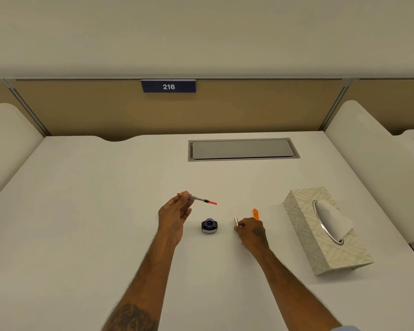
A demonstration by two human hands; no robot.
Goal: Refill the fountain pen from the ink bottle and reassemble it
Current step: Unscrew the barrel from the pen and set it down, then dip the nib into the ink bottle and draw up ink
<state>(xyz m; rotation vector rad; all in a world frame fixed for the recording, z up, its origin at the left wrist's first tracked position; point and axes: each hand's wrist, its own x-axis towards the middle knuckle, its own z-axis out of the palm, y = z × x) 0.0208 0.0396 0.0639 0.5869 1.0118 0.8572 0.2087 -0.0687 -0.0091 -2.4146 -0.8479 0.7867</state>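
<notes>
My left hand point(175, 212) pinches the pen's front section with its clear converter point(200, 199), held level above the desk, the nib end pointing left and the orange knob pointing right. The open ink bottle point(209, 226) stands on the white desk between my hands, dark ink showing in its mouth. My right hand point(251, 231) rests on the desk to the right of the bottle, fingers closed on a small silver barrel piece point(236, 221). An orange pen part point(255, 214) lies just behind that hand.
A patterned tissue box point(325, 231) lies at the right with a tissue sticking out. A grey cable hatch point(243, 149) is set into the desk point(105, 211) farther back. White side dividers and a tan back panel labelled 216 point(168, 86) enclose the desk.
</notes>
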